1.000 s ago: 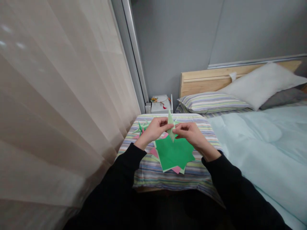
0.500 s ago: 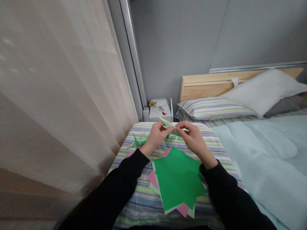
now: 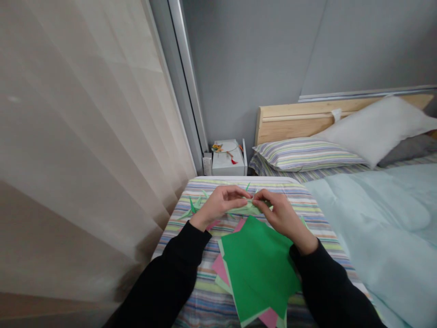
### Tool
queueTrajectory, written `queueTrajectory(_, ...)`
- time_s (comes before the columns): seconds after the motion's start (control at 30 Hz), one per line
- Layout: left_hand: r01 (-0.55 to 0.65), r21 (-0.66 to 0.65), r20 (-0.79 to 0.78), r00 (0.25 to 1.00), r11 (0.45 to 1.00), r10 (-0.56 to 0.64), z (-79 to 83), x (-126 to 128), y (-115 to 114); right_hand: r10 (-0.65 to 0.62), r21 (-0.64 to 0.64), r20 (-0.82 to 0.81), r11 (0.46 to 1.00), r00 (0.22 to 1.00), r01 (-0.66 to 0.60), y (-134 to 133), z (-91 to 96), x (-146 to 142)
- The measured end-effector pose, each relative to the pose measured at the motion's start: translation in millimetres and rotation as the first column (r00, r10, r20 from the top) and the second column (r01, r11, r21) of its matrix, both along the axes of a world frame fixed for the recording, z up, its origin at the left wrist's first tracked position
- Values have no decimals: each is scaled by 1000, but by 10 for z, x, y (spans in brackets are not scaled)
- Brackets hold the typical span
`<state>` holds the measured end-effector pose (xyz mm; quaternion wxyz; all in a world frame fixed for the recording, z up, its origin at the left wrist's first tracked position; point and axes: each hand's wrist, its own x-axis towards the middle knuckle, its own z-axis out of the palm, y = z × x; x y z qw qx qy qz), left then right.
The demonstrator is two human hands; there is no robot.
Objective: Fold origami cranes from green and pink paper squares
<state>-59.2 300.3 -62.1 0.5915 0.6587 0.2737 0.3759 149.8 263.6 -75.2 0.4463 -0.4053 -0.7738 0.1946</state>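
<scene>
My left hand [image 3: 221, 203] and my right hand [image 3: 280, 214] meet over the far part of the striped cloth, fingertips nearly touching. Between them is a piece of light green folded paper [image 3: 248, 210], pinched at its upper edge by both hands and partly covered by the fingers. Just this side of it lies a fanned stack of square paper sheets [image 3: 261, 269], dark green on top, with pink and pale green corners poking out. Beside my left hand rest several folded green paper pieces [image 3: 193, 207] with pointed tips, partly hidden by the hand.
A striped cloth [image 3: 186, 273] covers the table. Beyond it stands a white bedside cabinet [image 3: 227, 168] with a round fan on top. A curtain [image 3: 112, 136] hangs close on the left. The bed with a pale blue quilt [image 3: 385, 228] is on the right.
Both hands have come down and nearer with the light green paper, which now sits lower, close above the cloth. The left fingers have straightened over its top.
</scene>
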Motion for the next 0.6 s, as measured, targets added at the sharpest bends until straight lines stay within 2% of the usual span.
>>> queueTrajectory(0.13, -27, -40, -86, 996, 999, 24, -94, 69, -21, 6, -95, -21, 995, 1000, -8, -12, 8, 3)
queueTrajectory(0.23, -126, -12, -76, 989, 992, 125, -87, 99, -37, -27, -227, -165, 974, 986, -11, -8, 8, 4)
queueTrajectory(0.33, -189, 31, -32, 981, 981, 190, -43, 100, -51, -80, -313, -337, 949, 938, -32, 0, 9, -10)
queueTrajectory(0.5, -100, -26, -55, 994, 995, 98, -79, 107, -61, -110, -344, -431, 938, 896, -51, 17, -17, -53)
queueTrajectory(0.6, -96, -65, -41, 995, 993, 94, -125, 111, -46, -107, -358, -496, 929, 862, -91, 34, -41, -66)
